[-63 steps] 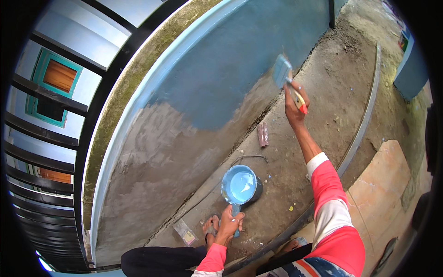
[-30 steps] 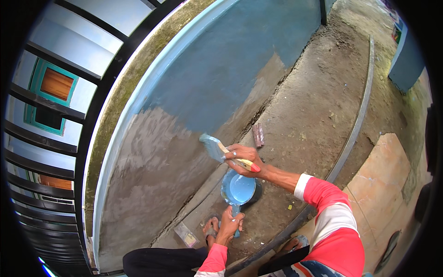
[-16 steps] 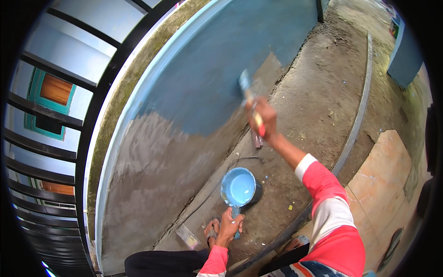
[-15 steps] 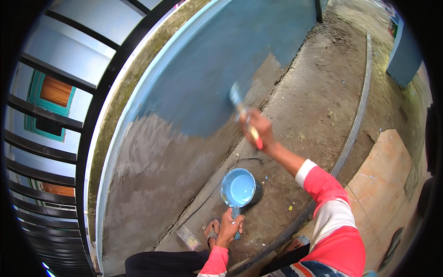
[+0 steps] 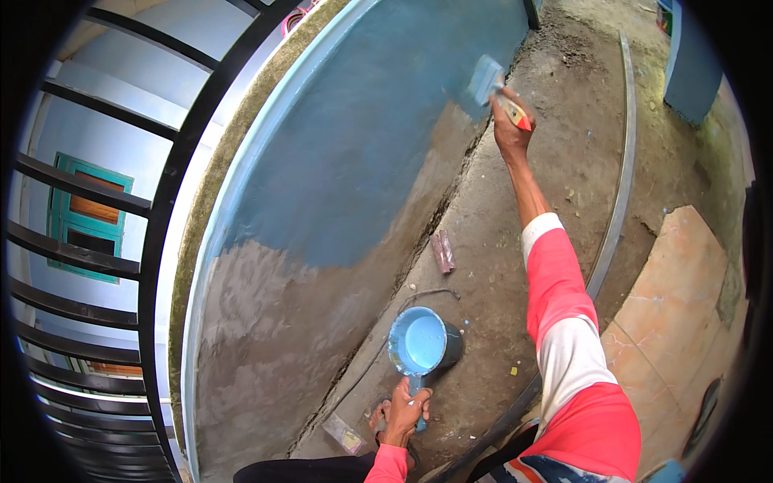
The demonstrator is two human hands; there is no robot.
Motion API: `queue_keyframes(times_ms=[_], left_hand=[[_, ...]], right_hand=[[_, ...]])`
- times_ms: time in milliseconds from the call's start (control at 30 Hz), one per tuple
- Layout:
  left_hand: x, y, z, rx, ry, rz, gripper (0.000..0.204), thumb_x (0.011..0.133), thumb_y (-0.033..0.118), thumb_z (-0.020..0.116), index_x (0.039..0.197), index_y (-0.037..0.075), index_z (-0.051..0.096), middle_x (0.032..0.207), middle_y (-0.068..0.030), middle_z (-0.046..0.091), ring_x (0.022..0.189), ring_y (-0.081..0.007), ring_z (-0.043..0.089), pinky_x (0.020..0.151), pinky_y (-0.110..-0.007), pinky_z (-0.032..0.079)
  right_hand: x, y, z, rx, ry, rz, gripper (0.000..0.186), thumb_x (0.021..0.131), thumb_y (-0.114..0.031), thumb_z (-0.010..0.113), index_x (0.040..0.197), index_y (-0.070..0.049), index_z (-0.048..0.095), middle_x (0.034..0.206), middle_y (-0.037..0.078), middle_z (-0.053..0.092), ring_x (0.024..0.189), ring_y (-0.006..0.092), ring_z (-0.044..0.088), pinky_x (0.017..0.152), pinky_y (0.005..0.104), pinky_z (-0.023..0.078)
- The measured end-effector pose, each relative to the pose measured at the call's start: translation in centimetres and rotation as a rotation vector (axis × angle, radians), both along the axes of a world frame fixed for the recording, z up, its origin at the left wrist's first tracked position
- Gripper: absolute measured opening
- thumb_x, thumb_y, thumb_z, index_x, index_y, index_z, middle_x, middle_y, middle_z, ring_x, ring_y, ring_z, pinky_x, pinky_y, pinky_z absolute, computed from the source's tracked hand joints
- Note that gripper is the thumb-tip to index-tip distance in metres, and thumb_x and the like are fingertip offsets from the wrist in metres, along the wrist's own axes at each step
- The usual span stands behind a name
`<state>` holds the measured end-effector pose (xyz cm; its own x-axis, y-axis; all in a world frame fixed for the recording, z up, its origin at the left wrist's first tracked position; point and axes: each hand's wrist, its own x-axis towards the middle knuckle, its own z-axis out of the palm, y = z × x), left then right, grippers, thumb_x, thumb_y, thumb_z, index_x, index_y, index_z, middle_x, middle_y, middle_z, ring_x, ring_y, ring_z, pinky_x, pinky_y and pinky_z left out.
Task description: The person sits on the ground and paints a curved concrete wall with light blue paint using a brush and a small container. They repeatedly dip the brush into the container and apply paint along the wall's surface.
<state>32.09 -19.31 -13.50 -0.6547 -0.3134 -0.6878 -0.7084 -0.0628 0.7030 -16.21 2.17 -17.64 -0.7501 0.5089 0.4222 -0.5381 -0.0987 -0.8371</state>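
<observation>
My right hand [image 5: 514, 129] grips the pale wooden, red-tipped handle of a paintbrush [image 5: 512, 109]. Its wide bristles, coated in light blue, lie against the low wall [image 5: 338, 169] near the wall's far bottom edge. Blue paint covers the upper and far part of this wall, while bare grey-brown cement shows along the bottom and at the near end. Low in front of me, my left hand [image 5: 407, 412] is closed around the handle of a blue dipper [image 5: 394, 346] with light blue paint inside. A dark container stands partly hidden behind the dipper.
Black metal railings [image 5: 153, 241] rise beyond the wall at left. A brownish block [image 5: 443, 252] and a thin cable [image 5: 362, 378] lie on the dirt ground by the wall base. Cracked tiles [image 5: 668, 290] and a curved kerb strip [image 5: 624, 177] are to the right.
My right hand has swept the brush away from me and to the right, toward the wall's far lower edge. My left hand still holds the dipper in nearly the same place.
</observation>
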Motion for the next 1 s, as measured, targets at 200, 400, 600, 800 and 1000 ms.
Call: queue_keyframes(times_ms=[200,400,600,800,1000], left_hand=[[-0.3,-0.2,-0.7,0.029,0.029,0.039,0.024,0.085,-0.001,0.063,0.105,0.000,0.051,0.063,-0.0025,0.053,0.045,-0.0109,0.049,0.040,-0.025,0.043],[0.6,-1.4,-1.6,0.017,0.030,0.039,0.024,0.085,-0.001,0.063,0.106,0.000,0.051,0.064,-0.0022,0.053,0.045,-0.0104,0.049,0.040,-0.025,0.042],[-0.4,-0.5,-1.0,0.051,0.048,-0.003,0.026,0.084,-0.001,0.063,0.107,0.000,0.051,0.064,-0.0023,0.053,0.045,-0.0105,0.049,0.039,-0.025,0.042],[-0.2,-0.4,-1.1,0.043,0.033,-0.015,0.026,0.084,-0.001,0.063,0.107,0.000,0.051,0.065,-0.0026,0.054,0.045,-0.0108,0.050,0.039,-0.026,0.042],[0.2,-0.6,-1.2,0.014,0.030,0.038,0.025,0.084,-0.001,0.064,0.105,0.000,0.052,0.065,-0.0030,0.054,0.045,-0.0110,0.050,0.040,-0.026,0.043]], right_hand=[[7.6,-6.8,-2.8,0.459,0.288,0.005,0.024,0.082,-0.001,0.071,0.104,-0.009,0.074,0.103,0.018,0.074,0.094,0.0285,0.073,0.078,0.0357,0.060],[15.5,-7.2,-1.6,0.000,-0.180,0.887,0.020,0.088,-0.006,0.072,0.108,-0.003,0.069,0.103,0.016,0.073,0.091,0.0235,0.073,0.079,0.0335,0.062],[1.2,-1.3,-4.2,-0.285,-0.166,0.246,0.024,0.089,-0.005,0.072,0.111,0.001,0.067,0.095,0.013,0.073,0.081,0.0174,0.072,0.068,0.0277,0.061],[1.9,-3.8,-1.6,0.060,0.052,-0.053,0.021,0.090,-0.010,0.072,0.110,-0.002,0.071,0.101,0.016,0.074,0.083,0.0192,0.073,0.067,0.0288,0.060],[7.3,-4.8,1.9,-0.444,-0.047,0.416,0.024,0.095,-0.007,0.063,0.116,0.005,0.061,0.104,0.020,0.071,0.096,0.0256,0.071,0.078,0.0360,0.063]])
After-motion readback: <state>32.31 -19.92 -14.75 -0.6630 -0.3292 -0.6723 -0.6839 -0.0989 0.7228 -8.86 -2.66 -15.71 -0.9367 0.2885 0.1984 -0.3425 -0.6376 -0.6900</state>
